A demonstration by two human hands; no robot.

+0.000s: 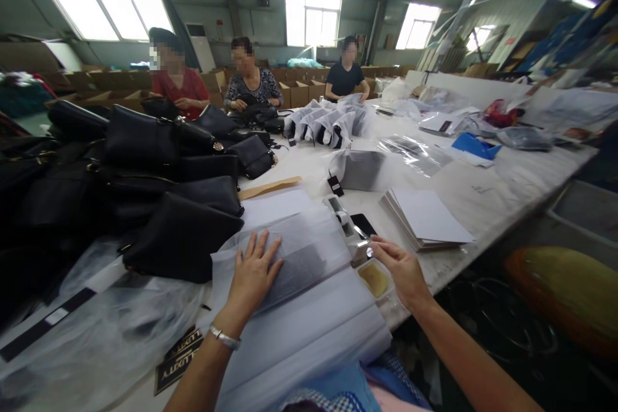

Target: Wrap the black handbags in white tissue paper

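"Big room?"

"Yes. Cardboard boxes (295, 95) run behind three people (176, 91) at the far side of the long white bench (521, 174)."

"And on it?"

"A heap of black bags (140, 135) on the left, white cards (429, 215) stacked on the right."

"Where's the tissue-wrapped bundle (299, 264)?"

"Flat under the left hand (255, 270), which is spread open. The right hand (398, 267) is just past its right edge, near the tape dispenser (342, 215), fingertips pinched."

"On what?"

"A shiny bit (369, 252), too small to identify. Tissue blurs the bundle's dark contents, too."
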